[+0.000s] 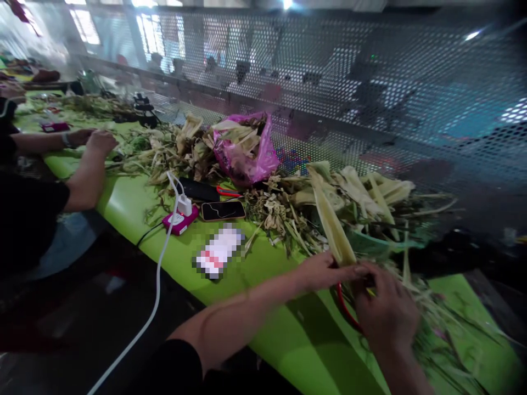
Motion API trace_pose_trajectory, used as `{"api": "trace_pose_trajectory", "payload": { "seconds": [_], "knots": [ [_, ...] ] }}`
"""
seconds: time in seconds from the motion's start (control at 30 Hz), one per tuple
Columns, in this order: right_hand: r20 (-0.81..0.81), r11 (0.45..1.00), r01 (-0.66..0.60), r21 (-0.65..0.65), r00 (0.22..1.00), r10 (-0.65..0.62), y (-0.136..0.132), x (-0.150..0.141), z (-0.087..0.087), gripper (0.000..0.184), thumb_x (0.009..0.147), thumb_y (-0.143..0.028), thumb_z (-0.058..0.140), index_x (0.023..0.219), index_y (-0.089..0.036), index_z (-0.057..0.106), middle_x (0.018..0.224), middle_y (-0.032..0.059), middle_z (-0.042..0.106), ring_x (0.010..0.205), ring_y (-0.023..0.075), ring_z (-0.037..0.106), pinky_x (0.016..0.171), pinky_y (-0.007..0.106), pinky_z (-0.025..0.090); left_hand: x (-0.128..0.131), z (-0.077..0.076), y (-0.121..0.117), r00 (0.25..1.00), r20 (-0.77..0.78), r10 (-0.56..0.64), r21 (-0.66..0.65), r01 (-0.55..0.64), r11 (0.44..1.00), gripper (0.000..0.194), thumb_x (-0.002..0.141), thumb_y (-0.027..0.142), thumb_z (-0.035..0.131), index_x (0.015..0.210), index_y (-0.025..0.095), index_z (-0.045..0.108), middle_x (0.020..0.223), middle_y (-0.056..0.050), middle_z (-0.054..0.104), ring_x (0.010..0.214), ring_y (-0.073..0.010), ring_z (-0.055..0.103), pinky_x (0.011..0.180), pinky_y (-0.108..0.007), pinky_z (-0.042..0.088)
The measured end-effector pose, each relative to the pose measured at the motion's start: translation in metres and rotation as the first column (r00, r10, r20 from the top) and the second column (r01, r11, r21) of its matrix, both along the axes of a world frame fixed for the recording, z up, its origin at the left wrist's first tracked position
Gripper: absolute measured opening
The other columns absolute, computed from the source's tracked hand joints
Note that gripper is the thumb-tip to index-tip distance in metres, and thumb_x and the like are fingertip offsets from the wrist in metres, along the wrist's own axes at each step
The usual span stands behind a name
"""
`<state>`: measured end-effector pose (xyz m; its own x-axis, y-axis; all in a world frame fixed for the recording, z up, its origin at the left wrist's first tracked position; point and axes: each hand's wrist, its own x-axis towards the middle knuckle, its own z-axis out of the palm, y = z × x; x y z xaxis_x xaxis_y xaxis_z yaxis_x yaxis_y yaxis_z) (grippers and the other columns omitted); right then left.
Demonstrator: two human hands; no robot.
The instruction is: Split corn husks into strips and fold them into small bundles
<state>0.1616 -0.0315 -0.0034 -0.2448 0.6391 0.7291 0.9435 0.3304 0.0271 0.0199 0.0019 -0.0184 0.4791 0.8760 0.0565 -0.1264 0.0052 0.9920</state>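
Stretching diagonally across the view, the table (pixel 123 197) is surfaced in glossy green and backed by a perforated screen (pixel 329 60). Bright windows (pixel 85 26) are seen at the upper left. At the far left, the forearms of another person (pixel 88 173) are held over the table.

A pink bag (pixel 269 156) is filled with dried leaves and set among a long heap (pixel 193 148) of the same. To its right, a green basket (pixel 368 245) is piled with pale husks (pixel 358 192).

A single husk (pixel 331 225) is held upright, tilted leftward, over the table before the basket; its lower end is pinched by the left hand (pixel 321 270) and the right hand (pixel 389 307), brought together there. A red curved piece (pixel 346 308) is partly hidden beneath them.

Along the near edge, green surface is shown between the left forearm and a pixelated patch (pixel 220 251). A phone (pixel 223 211) and a magenta power block (pixel 180 220) are placed farther in, and a white cable (pixel 158 280) is draped over the edge.
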Motion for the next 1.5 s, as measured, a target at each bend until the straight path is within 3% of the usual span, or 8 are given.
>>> {"api": "trace_pose_trajectory", "payload": {
  "seconds": [0.17, 0.3, 0.5, 0.6, 0.9, 1.13, 1.23, 1.5],
  "knots": [
    [-0.221, 0.987, -0.030, -0.158, 0.975, -0.005, -0.003, 0.005, -0.013, 0.032, 0.085, -0.038, 0.048, 0.104, -0.017, 0.063, 0.094, 0.0111, 0.069, 0.079, 0.0245, 0.064, 0.072, 0.035, 0.047, 0.005, -0.011, 0.004, 0.994, -0.080, 0.078, 0.050, -0.074, 0.996, 0.040, 0.079, 0.042, 0.062, 0.109, 0.016, 0.065, 0.102, -0.006, 0.069, 0.098, -0.0210, 0.060, 0.090, -0.032, 0.048],
    [-0.439, 0.959, -0.072, -0.276, 0.897, -0.059, -0.004, 0.009, -0.013, 0.034, 0.082, -0.046, 0.051, 0.097, -0.018, 0.063, 0.088, 0.0086, 0.069, 0.070, 0.0218, 0.063, 0.065, 0.033, 0.048, 0.003, -0.015, 0.007, 1.000, -0.015, 0.019, 0.111, -0.018, 0.994, 0.040, 0.079, 0.042, 0.061, 0.105, 0.011, 0.066, 0.101, -0.008, 0.068, 0.094, -0.0196, 0.061, 0.090, -0.032, 0.049],
    [-0.679, 0.920, -0.183, -0.347, 0.725, -0.112, -0.006, 0.010, -0.010, 0.033, 0.079, -0.050, 0.058, 0.090, -0.019, 0.064, 0.079, 0.0050, 0.065, 0.066, 0.0191, 0.058, 0.061, 0.030, 0.047, -0.001, -0.010, 0.009, 0.999, 0.043, -0.032, -0.004, 0.032, 0.999, 0.032, 0.072, 0.019, 0.067, 0.102, 0.008, 0.066, 0.096, -0.009, 0.069, 0.087, -0.0172, 0.063, 0.090, -0.033, 0.049],
    [-0.752, 0.906, -0.255, -0.339, 0.652, -0.098, -0.009, 0.009, -0.007, 0.029, 0.079, -0.047, 0.061, 0.090, -0.020, 0.063, 0.078, 0.0039, 0.064, 0.067, 0.0184, 0.057, 0.063, 0.030, 0.046, -0.001, -0.004, 0.005, 0.994, 0.109, -0.004, -0.061, 0.011, 0.998, 0.033, 0.069, 0.020, 0.071, 0.100, 0.008, 0.066, 0.095, -0.009, 0.069, 0.086, -0.0175, 0.064, 0.089, -0.034, 0.049],
    [-0.935, 0.822, -0.481, -0.303, 0.319, -0.158, -0.014, 0.010, 0.000, 0.022, 0.077, -0.041, 0.067, 0.084, -0.021, 0.063, 0.071, -0.0010, 0.060, 0.060, 0.0136, 0.052, 0.054, 0.024, 0.041, -0.006, 0.008, -0.003, 0.988, 0.147, 0.047, -0.122, -0.029, 0.992, 0.043, 0.066, 0.034, 0.076, 0.100, 0.009, 0.065, 0.099, -0.013, 0.070, 0.088, -0.0209, 0.065, 0.086, -0.037, 0.050],
    [-0.967, 0.767, -0.602, -0.222, 0.034, -0.253, -0.014, 0.009, 0.003, 0.021, 0.070, -0.037, 0.073, 0.073, -0.021, 0.061, 0.061, -0.0038, 0.056, 0.049, 0.0104, 0.047, 0.045, 0.023, 0.039, -0.007, 0.009, -0.003, 0.984, 0.176, 0.040, -0.111, -0.020, 0.994, 0.048, 0.066, 0.038, 0.076, 0.103, 0.010, 0.064, 0.103, -0.012, 0.070, 0.092, -0.0209, 0.064, 0.088, -0.036, 0.049],
    [-0.958, 0.750, -0.622, -0.222, -0.003, -0.287, -0.014, 0.009, 0.003, 0.021, 0.069, -0.036, 0.074, 0.072, -0.021, 0.061, 0.058, -0.0035, 0.056, 0.048, 0.0114, 0.048, 0.044, 0.023, 0.040, -0.006, 0.010, -0.003, 0.981, 0.189, 0.054, -0.125, -0.030, 0.992, 0.048, 0.065, 0.039, 0.077, 0.101, 0.011, 0.064, 0.102, -0.011, 0.070, 0.092, -0.0207, 0.064, 0.088, -0.035, 0.049],
    [-0.953, 0.705, -0.671, -0.230, 0.008, -0.304, -0.012, 0.012, 0.001, 0.014, 0.067, -0.029, 0.071, 0.074, -0.019, 0.063, 0.064, -0.0018, 0.059, 0.055, 0.0121, 0.053, 0.051, 0.024, 0.045, -0.009, 0.012, -0.003, 0.984, 0.171, 0.051, -0.119, -0.031, 0.992, 0.038, 0.071, 0.036, 0.071, 0.101, 0.014, 0.063, 0.100, -0.008, 0.069, 0.091, -0.0187, 0.062, 0.088, -0.033, 0.048]
  ]
}}
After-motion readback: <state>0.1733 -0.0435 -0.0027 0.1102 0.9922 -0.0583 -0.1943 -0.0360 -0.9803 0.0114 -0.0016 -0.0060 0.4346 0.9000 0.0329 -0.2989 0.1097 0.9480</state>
